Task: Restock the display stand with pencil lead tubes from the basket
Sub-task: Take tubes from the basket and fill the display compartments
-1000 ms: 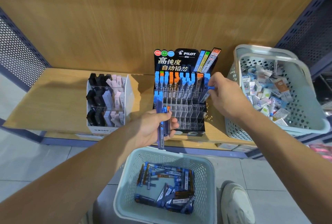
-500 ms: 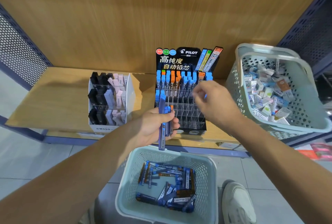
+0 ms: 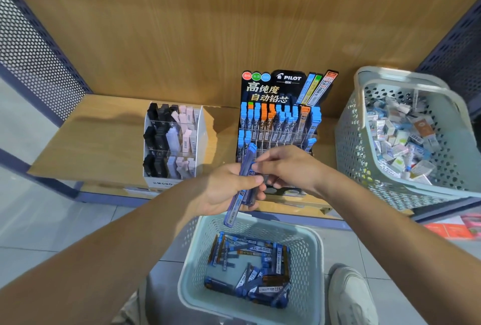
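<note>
Pencil lead tubes sit bunched in your left hand, fingers curled round them as ready supply. Your right hand pinches one to draw it out, with the display stand just beyond and the basket below.

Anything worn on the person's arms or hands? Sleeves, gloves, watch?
Nothing visible. The left hand and right hand are ungloved, no rings seen. The left forearm and right forearm are bare to the frame edge: no sleeves, watch or bands.
</note>
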